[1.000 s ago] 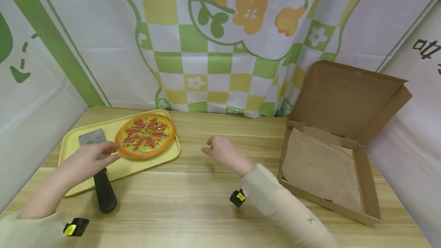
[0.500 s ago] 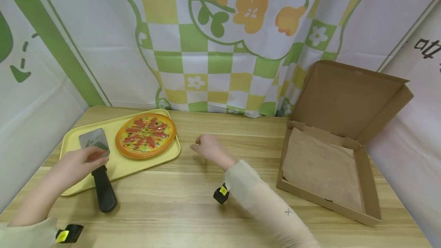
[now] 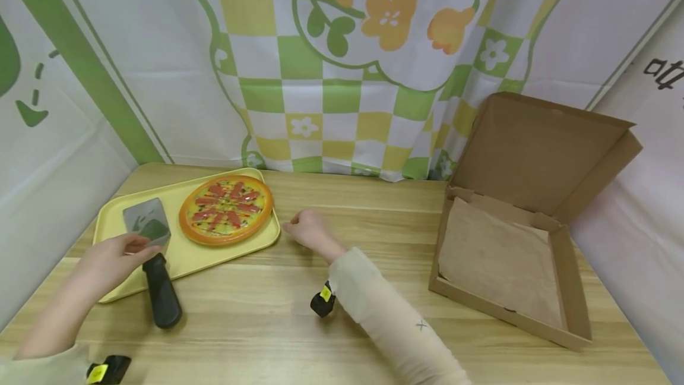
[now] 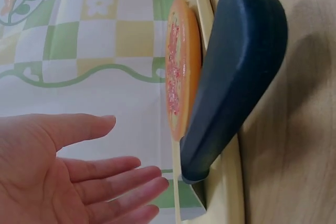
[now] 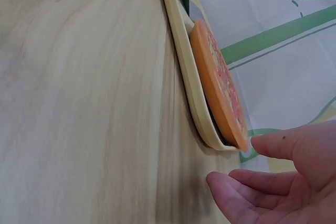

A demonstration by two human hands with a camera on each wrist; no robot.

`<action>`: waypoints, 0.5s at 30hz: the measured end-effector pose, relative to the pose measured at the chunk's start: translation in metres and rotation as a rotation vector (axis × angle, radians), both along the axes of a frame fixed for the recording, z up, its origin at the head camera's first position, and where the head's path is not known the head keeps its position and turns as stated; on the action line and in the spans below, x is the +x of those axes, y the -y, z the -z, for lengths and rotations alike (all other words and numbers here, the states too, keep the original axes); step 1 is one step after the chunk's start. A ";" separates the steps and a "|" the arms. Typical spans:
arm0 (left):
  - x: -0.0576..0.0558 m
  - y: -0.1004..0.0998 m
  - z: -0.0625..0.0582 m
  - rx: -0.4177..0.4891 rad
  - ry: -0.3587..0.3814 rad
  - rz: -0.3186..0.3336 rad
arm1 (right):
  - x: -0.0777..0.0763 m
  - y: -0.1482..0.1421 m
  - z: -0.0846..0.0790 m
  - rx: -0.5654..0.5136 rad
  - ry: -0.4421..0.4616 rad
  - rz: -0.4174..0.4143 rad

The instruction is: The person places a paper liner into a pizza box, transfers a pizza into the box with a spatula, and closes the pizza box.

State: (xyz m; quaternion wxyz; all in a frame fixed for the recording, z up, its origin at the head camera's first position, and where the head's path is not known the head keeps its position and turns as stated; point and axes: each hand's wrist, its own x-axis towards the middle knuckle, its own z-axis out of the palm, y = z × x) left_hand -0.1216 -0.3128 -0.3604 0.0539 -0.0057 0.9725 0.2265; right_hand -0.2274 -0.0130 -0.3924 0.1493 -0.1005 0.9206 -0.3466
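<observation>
On a yellow tray lies a round pizza with an orange crust and red topping pieces. Left of the pizza rests a pizza server with a flat metal blade and a black handle that sticks out over the tray's front edge. My left hand hovers above the server where blade meets handle; its fingers are extended and hold nothing in the left wrist view. At the tray's right end is my right hand, fingers loosely extended and holding nothing; in the right wrist view they are close to the tray's corner.
An open cardboard pizza box stands at the right, its lid raised and a sheet of brown paper inside. A checkered curtain hangs behind the wooden table.
My right hand has moved left toward the tray's right end. My left hand has drawn back left and slightly nearer to me, over the server. The pizza, server and box stay put.
</observation>
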 end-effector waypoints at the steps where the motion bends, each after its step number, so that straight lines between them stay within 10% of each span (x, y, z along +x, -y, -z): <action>1: 0.000 0.001 0.001 0.002 0.006 -0.009 | -0.001 0.002 0.001 -0.006 0.004 0.014; 15: 0.003 0.007 0.011 0.019 0.134 -0.083 | -0.004 0.018 0.012 -0.237 0.123 0.164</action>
